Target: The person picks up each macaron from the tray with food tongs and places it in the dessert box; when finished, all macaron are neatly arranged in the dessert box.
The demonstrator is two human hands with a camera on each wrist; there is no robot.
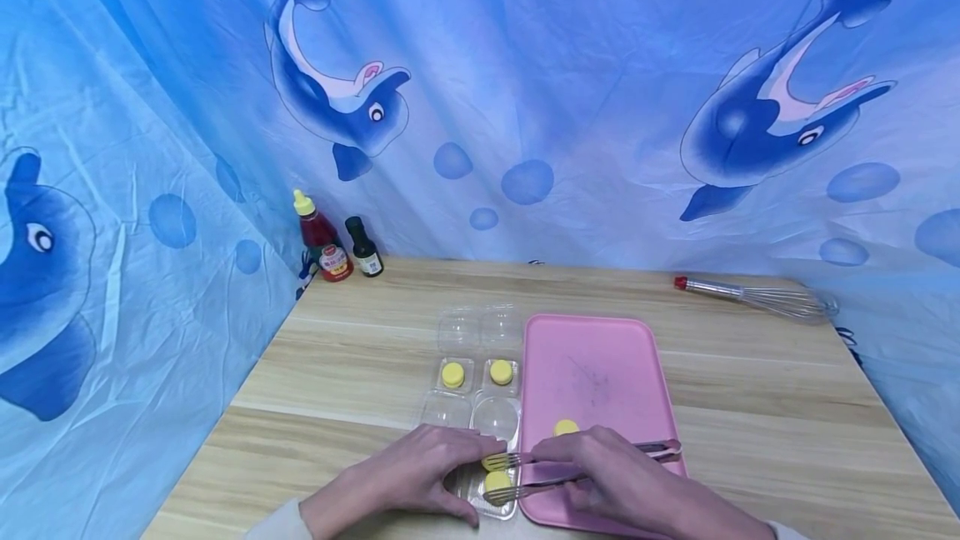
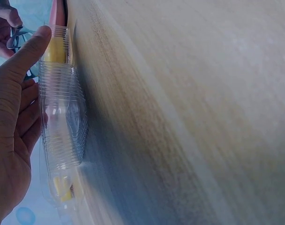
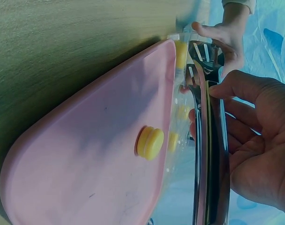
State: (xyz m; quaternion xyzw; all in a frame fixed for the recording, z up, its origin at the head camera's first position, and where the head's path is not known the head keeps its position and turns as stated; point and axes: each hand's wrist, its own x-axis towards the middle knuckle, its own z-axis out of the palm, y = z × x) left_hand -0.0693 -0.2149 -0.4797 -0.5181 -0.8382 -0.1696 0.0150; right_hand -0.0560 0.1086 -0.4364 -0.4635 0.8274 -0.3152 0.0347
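My right hand (image 1: 600, 473) grips metal tongs (image 3: 210, 140) with slotted ends, held low over the pink tray (image 1: 592, 357). The tong ends reach past the tray's left edge to a yellow macaron (image 1: 497, 482) in a clear plastic container (image 1: 495, 419); whether they pinch it I cannot tell. More yellow shows under the upper tong end. My left hand (image 1: 431, 469) touches the container's near end, thumb (image 2: 36, 44) along its rim, fingers extended and partly hidden behind it. Two macarons, a left one (image 1: 453, 374) and a right one (image 1: 501, 372), sit in farther compartments. Another macaron (image 3: 150, 143) lies on the tray.
Clear domed lids (image 1: 480, 327) lie at the container's far end. A red sauce bottle (image 1: 324, 240) and a dark bottle (image 1: 364, 248) stand at the table's back left. A whisk (image 1: 757, 297) lies at the back right. Blue dolphin-print curtains (image 1: 525, 90) enclose the wooden table.
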